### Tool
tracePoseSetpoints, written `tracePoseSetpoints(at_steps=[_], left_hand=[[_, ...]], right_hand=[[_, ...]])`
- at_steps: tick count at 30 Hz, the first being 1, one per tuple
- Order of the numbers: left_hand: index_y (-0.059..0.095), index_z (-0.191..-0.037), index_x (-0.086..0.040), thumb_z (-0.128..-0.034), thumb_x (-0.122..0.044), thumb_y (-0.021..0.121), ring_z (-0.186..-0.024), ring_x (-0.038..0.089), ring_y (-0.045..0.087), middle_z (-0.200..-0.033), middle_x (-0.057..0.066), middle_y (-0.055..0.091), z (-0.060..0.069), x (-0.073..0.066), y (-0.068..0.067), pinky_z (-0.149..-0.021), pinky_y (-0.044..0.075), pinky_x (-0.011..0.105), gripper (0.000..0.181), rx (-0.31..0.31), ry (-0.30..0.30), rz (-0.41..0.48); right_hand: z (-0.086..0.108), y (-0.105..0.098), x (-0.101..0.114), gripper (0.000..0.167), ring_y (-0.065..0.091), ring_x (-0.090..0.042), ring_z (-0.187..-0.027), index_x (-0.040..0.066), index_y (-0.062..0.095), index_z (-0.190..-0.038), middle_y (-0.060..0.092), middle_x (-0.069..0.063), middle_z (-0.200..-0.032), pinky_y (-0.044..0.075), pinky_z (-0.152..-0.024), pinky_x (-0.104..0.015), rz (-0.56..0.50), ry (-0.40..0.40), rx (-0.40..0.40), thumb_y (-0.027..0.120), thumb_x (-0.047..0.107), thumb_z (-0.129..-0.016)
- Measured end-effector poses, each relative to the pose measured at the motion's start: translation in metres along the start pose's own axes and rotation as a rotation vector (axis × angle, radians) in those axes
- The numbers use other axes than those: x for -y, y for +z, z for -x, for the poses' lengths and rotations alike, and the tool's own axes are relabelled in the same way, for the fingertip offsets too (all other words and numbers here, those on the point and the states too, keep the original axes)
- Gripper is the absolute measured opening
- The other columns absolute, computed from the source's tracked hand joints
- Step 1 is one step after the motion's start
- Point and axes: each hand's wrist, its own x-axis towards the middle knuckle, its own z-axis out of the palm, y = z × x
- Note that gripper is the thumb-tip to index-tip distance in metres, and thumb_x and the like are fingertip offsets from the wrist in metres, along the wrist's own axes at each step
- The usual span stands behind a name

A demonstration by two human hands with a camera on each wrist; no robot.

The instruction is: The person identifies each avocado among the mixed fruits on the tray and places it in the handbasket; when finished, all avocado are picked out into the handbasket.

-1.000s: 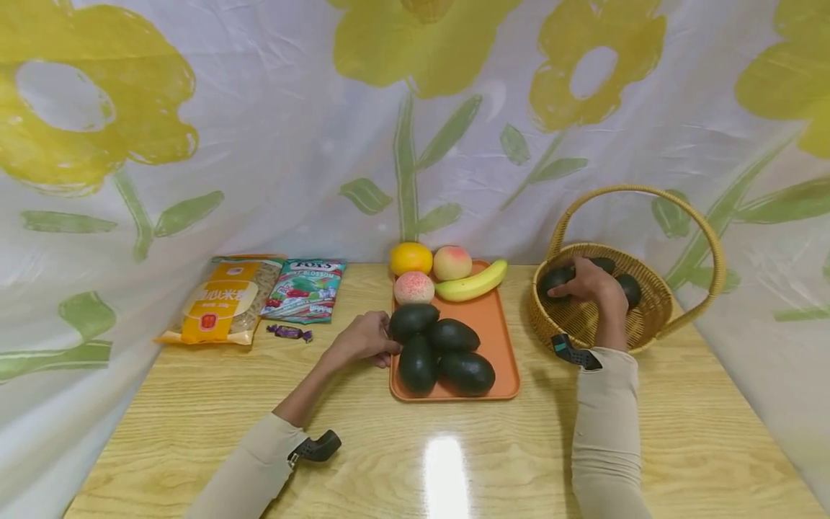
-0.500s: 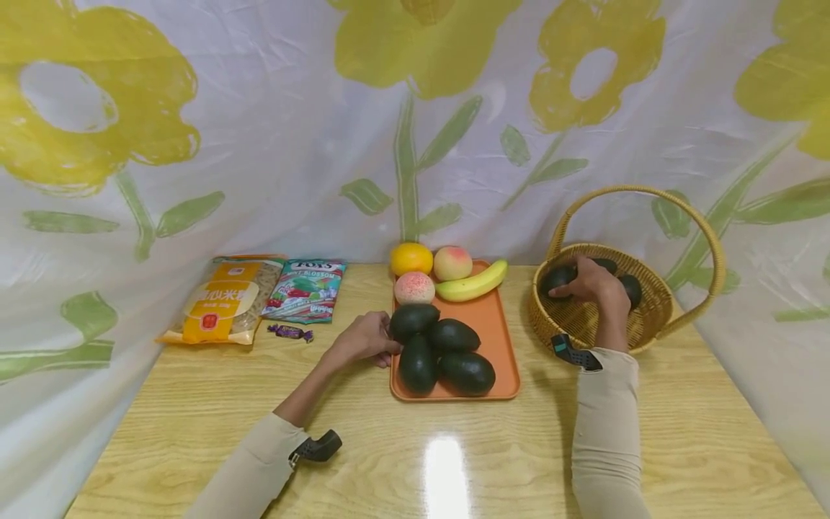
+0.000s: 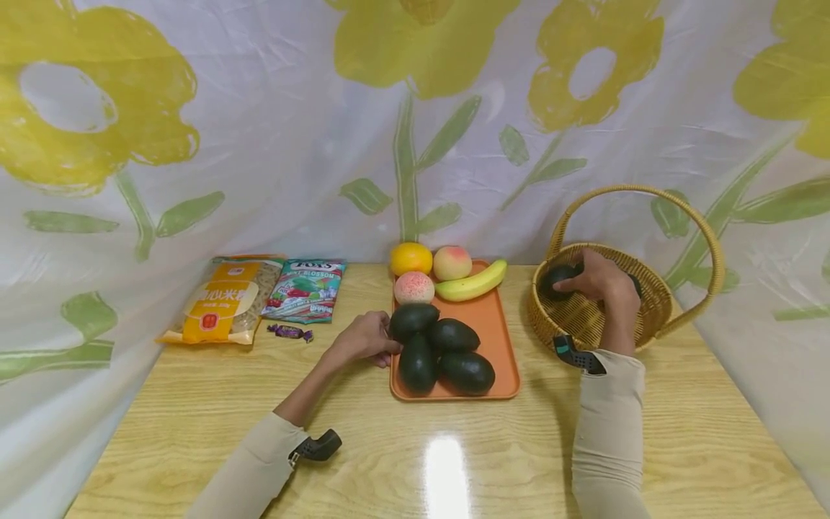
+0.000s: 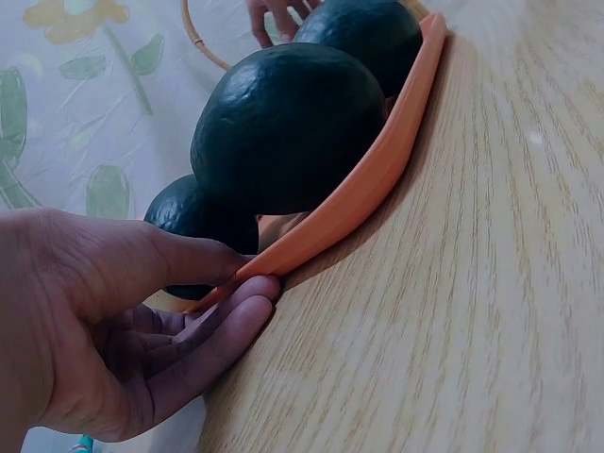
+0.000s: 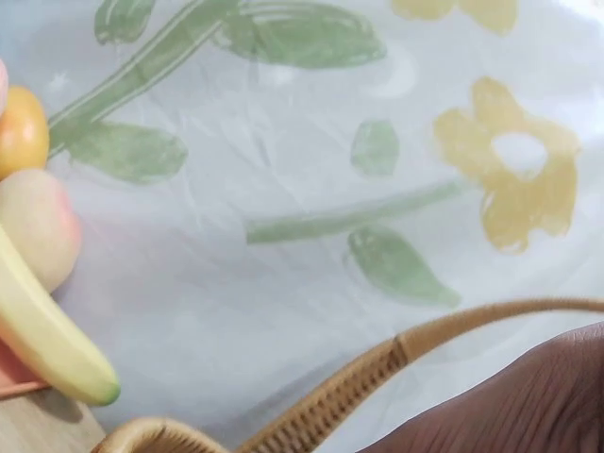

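In the head view my left hand (image 3: 366,339) is at the left edge of an orange tray (image 3: 508,339). The left wrist view shows its thumb and fingers pinching the tray's rim (image 4: 354,212). Several dark green avocados (image 3: 467,373) lie on the tray's near half. My right hand (image 3: 606,281) reaches over a wicker basket (image 3: 661,317), thumb pointing left. Beside the thumb sits one avocado (image 3: 554,281) in the basket; part of another shows right of the hand. The fingertips are hidden, so any hold on an avocado cannot be made out.
On the tray's far half are an orange (image 3: 411,259), two peaches (image 3: 452,264) and a banana (image 3: 472,282). To the left lie a yellow food bag (image 3: 223,303), a green candy bag (image 3: 305,292) and a wrapped candy (image 3: 289,332). The basket handle (image 3: 716,252) arches high.
My right hand has risen slightly and shifted right over the basket, covering the back avocado and more of the right one. The left hand and the tray have stayed put.
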Motion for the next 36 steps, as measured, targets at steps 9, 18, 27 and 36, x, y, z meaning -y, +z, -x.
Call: tracePoseSetpoints(at_steps=[9,18,27,36], left_hand=[[0.059,-0.107,0.000,-0.0859,-0.012,0.082,-0.052,0.013,0.068,-0.071,0.011,0.068,-0.001,0.000,0.000,-0.053,0.061,0.024,0.033,0.005,-0.007,0.003],[0.058,-0.108,0.000,-0.0867,-0.012,0.081,-0.052,0.013,0.069,-0.072,0.011,0.068,-0.002,0.000,0.000,-0.053,0.061,0.023,0.034,0.005,-0.001,0.009],[0.058,-0.110,0.000,-0.0870,-0.011,0.081,-0.053,0.013,0.069,-0.074,0.011,0.068,-0.001,-0.001,0.000,-0.054,0.062,0.024,0.035,0.014,-0.013,0.016],[0.059,-0.107,0.000,-0.0863,-0.012,0.081,-0.052,0.013,0.068,-0.072,0.011,0.068,0.000,-0.002,-0.001,-0.053,0.061,0.024,0.033,0.004,0.007,0.016]], right_hand=[[0.011,-0.006,0.021,0.076,0.061,-0.045,-0.112,-0.007,0.039,-0.151,0.050,-0.034,-0.145,0.056,-0.091,-0.053,0.001,-0.063,0.000,0.074,0.032,-0.096],[0.017,-0.001,0.049,0.072,0.066,-0.042,-0.115,-0.007,0.042,-0.150,0.061,-0.033,-0.136,0.057,-0.096,-0.055,-0.007,-0.226,0.062,0.074,0.031,-0.097],[0.011,0.017,0.077,0.067,0.067,-0.028,-0.094,-0.005,0.050,-0.144,0.068,-0.023,-0.110,0.054,-0.077,-0.034,-0.010,-0.338,0.101,0.079,0.026,-0.093],[0.002,0.033,0.095,0.060,0.064,-0.032,-0.100,-0.004,0.054,-0.140,0.067,-0.021,-0.118,0.055,-0.083,-0.038,0.040,-0.422,0.163,0.079,0.023,-0.093]])
